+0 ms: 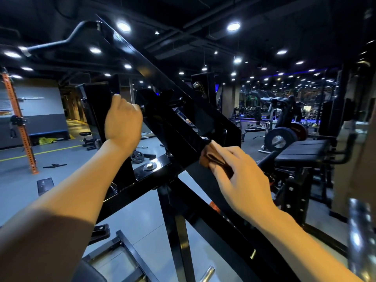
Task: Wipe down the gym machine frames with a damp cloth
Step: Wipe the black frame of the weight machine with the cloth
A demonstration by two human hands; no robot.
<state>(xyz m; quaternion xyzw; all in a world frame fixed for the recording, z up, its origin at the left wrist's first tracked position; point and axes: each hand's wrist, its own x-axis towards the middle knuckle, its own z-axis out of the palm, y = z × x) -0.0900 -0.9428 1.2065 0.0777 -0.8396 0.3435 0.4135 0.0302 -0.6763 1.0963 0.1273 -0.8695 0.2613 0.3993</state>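
A black gym machine frame (pixel 154 74) runs diagonally from the upper left down to the lower right. My left hand (pixel 123 119) grips an upright black plate of the frame near the centre left. My right hand (pixel 242 178) holds a folded brown cloth (pixel 207 156) and presses it against the sloping black beam at centre right. A cross beam with a silver bolt (pixel 150 166) lies below both hands.
A padded bench (pixel 303 152) and loaded weight plates (pixel 281 137) stand to the right. An orange upright rack (pixel 19 123) stands at the far left. Loose plates and a bar lie on the grey floor (pixel 61 159). A curved handle (pixel 61 40) hangs overhead.
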